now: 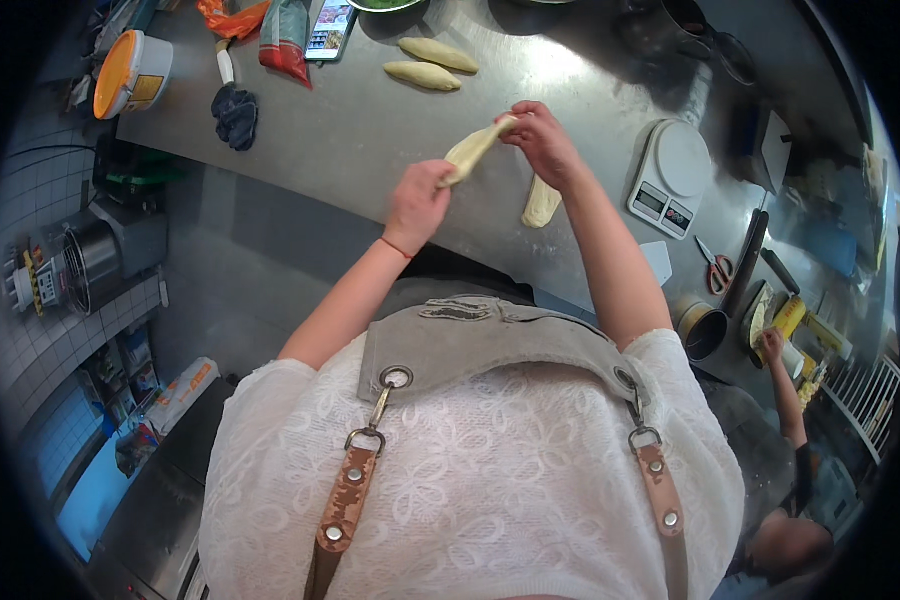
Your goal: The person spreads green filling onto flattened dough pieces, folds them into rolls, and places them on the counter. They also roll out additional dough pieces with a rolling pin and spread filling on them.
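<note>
A long strip of pale dough (478,153) is stretched between my two hands above the steel worktable (322,127). My left hand (420,199) grips its lower left end, and my right hand (534,139) pinches its upper right end. Another flattened piece of dough (542,203) lies on the table, partly hidden under my right forearm. Two tapered dough rolls, one nearer (422,76) and one farther (439,55), lie side by side beyond my hands.
At the right are a kitchen scale (667,176), a white scraper (655,262), red-handled scissors (717,268) and a round metal tin (703,331). A co-worker's hand (772,344) is beyond them. At the left are a phone (331,28), a dark cloth (234,118) and a white bucket (150,71).
</note>
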Tool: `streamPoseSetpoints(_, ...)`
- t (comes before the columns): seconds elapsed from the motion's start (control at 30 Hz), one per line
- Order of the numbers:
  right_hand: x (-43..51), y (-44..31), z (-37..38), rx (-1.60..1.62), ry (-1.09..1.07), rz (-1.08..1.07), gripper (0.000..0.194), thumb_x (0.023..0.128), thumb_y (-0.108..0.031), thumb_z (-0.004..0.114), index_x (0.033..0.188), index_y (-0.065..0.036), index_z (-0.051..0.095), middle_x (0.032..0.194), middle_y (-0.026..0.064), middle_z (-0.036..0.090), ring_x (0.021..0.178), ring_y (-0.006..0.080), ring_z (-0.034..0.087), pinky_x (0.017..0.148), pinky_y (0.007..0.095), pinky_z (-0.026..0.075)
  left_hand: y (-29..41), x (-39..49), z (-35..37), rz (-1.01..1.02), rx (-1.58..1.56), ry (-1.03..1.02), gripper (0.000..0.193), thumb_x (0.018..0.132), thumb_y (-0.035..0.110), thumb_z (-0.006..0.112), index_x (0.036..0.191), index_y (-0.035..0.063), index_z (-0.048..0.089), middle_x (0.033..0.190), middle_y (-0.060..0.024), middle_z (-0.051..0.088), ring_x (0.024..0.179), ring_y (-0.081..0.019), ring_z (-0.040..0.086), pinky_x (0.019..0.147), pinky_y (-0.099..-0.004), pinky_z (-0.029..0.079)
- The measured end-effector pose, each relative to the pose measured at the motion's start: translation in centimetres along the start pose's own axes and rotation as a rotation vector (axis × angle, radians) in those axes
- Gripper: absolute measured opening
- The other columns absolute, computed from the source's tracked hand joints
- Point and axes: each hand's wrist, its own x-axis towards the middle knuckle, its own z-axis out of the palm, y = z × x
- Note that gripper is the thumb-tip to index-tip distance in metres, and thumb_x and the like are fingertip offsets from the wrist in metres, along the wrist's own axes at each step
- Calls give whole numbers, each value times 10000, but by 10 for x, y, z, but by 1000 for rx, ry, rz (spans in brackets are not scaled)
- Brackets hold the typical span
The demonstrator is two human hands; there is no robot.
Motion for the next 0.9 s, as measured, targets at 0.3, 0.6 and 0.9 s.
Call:
streamPoseSetpoints(0.3, 33, 22, -58, -1368, -72, -497, 332, 858, -102, 747, 1178, -103, 660, 1392, 117, 609, 1254, 329, 554, 1080, 422, 454, 14, -18, 76, 315, 144, -399, 351, 855, 50, 637, 1202, 74, 682, 1251, -56, 668, 1125, -249, 634, 989, -370, 530)
streamPoseSetpoints(0.6, 4, 55, -36, -1387, 493, -528, 510, 815, -241, 825, 1235, -30, 627, 1329, 225, 571, 1208, 416, 536, 1033, 489, 452, 27, -31, 79, 13, 47, -215, 424, 869, 149, 730, 1270, 57, 629, 1313, -142, 589, 1225, -344, 527, 1070, -441, 439)
streamPoseSetpoints(0.9, 8, 30, -27, -1421, 307, -287, 286, 935, -250, 710, 1094, -49, 583, 1059, 190, 657, 997, 423, 625, 813, 483, 510, 19, 0, 103, -365, 52, -348, 218, 896, 112, 726, 966, 39, 533, 1038, -181, 577, 992, -387, 566, 895, -462, 463)
